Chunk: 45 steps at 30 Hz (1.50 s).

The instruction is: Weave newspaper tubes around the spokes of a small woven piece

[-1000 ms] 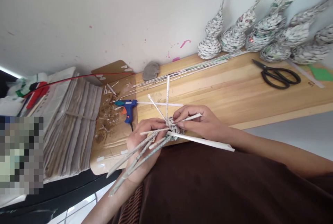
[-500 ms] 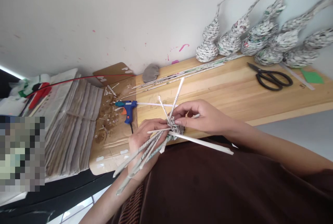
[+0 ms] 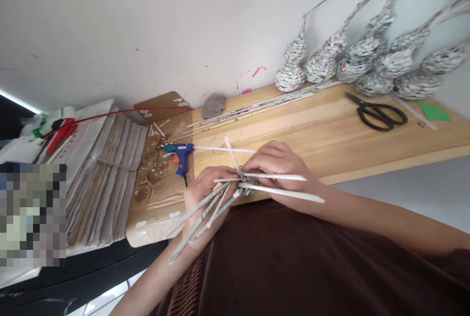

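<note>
A small woven paper piece (image 3: pixel 248 189) sits between my hands at the table's front edge, with several rolled paper strips sticking out of it. My left hand (image 3: pixel 209 186) is closed on its left side, and a bundle of strips (image 3: pixel 200 220) fans over that wrist. My right hand (image 3: pixel 277 164) grips the piece from the right, its fingertips by the weave and partly hidden. Two pale strips (image 3: pixel 290 193) point right across the right hand and below it. One thin strip (image 3: pixel 232 152) stands up toward the wall.
A blue glue gun (image 3: pixel 180 155) lies left of my hands, beside stacked newspapers (image 3: pixel 106 179). Long paper rods (image 3: pixel 257 105) lie along the wall. Woven gourd shapes (image 3: pixel 290 68) and black scissors (image 3: pixel 378 112) are at the right.
A strip that pointed up toward the wall now lies to the right across my right hand. My right hand has turned and its fingers have moved slightly. The view has shifted a little.
</note>
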Each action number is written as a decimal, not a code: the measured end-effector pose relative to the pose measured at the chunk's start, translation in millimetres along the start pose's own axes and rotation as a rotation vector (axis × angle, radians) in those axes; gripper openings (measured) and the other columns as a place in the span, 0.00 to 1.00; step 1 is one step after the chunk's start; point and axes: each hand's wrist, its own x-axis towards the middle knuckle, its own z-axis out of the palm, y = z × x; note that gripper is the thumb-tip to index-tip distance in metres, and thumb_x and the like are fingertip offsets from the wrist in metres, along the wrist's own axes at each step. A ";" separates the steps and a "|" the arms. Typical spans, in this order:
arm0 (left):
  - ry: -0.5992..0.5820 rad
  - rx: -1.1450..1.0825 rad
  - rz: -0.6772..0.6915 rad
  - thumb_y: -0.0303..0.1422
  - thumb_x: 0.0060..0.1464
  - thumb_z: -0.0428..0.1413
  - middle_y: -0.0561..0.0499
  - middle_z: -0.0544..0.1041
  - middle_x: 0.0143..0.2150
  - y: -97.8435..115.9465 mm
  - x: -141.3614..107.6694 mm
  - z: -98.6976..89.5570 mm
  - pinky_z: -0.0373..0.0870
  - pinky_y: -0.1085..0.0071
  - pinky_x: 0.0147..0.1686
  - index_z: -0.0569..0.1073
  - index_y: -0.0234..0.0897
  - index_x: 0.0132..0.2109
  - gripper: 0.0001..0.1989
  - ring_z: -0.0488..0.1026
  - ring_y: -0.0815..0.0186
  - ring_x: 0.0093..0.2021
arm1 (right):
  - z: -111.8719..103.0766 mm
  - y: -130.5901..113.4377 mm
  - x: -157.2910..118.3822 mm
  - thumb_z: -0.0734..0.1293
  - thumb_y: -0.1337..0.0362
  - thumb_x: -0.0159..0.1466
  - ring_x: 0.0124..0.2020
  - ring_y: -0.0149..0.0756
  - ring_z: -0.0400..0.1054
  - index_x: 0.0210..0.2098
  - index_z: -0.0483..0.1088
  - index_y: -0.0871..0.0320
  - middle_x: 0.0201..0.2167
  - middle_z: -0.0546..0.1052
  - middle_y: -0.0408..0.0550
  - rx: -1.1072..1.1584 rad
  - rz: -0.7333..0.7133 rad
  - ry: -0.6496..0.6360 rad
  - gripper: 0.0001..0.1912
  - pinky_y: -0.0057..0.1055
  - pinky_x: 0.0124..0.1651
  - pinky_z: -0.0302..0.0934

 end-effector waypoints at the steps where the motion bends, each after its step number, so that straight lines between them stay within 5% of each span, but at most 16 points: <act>1: 0.001 0.020 -0.030 0.31 0.57 0.63 0.51 0.82 0.42 0.3 -0.2 -0.2 0.75 0.67 0.45 0.79 0.43 0.38 0.02 0.80 0.63 0.41 | 0.1 -1.3 -0.2 0.67 0.66 0.67 0.40 0.38 0.69 0.37 0.76 0.56 0.34 0.81 0.47 -0.056 0.010 0.019 0.05 0.38 0.49 0.57; 6: 0.031 0.124 -0.179 0.32 0.55 0.64 0.54 0.82 0.34 6.8 1.5 1.0 0.75 0.75 0.34 0.76 0.40 0.39 0.05 0.80 0.68 0.33 | 3.2 -1.9 -2.1 0.73 0.62 0.64 0.44 0.40 0.69 0.32 0.77 0.54 0.34 0.81 0.44 -0.162 0.002 0.131 0.04 0.42 0.51 0.52; 11: 0.051 -0.038 -0.248 0.32 0.54 0.64 0.53 0.82 0.34 9.5 3.7 5.7 0.78 0.73 0.34 0.72 0.40 0.45 0.12 0.81 0.66 0.33 | 6.8 1.9 -2.0 0.76 0.57 0.61 0.43 0.40 0.67 0.29 0.79 0.51 0.32 0.81 0.42 -0.180 -0.059 0.222 0.07 0.42 0.49 0.51; 24: 0.040 0.145 -0.142 0.31 0.57 0.62 0.53 0.83 0.37 8.2 6.7 3.3 0.78 0.71 0.42 0.77 0.41 0.50 0.13 0.82 0.66 0.36 | 8.3 -15.6 5.0 0.71 0.66 0.65 0.40 0.38 0.68 0.32 0.77 0.56 0.31 0.81 0.45 -0.245 0.046 -0.006 0.04 0.39 0.46 0.49; 35: -0.011 0.135 -0.062 0.30 0.57 0.61 0.50 0.84 0.40 9.9 13.3 1.0 0.77 0.66 0.46 0.81 0.40 0.43 0.07 0.81 0.62 0.40 | 13.9 -10.0 4.1 0.69 0.68 0.62 0.36 0.35 0.68 0.33 0.73 0.57 0.30 0.78 0.43 -0.120 0.055 0.018 0.01 0.35 0.44 0.50; 45: -0.031 0.070 -0.207 0.32 0.55 0.63 0.53 0.83 0.32 4.6 16.2 -1.2 0.75 0.74 0.33 0.80 0.39 0.37 0.03 0.79 0.68 0.30 | 17.0 -4.2 1.6 0.69 0.68 0.61 0.33 0.34 0.69 0.33 0.72 0.58 0.28 0.77 0.43 -0.015 0.144 0.066 0.01 0.33 0.42 0.55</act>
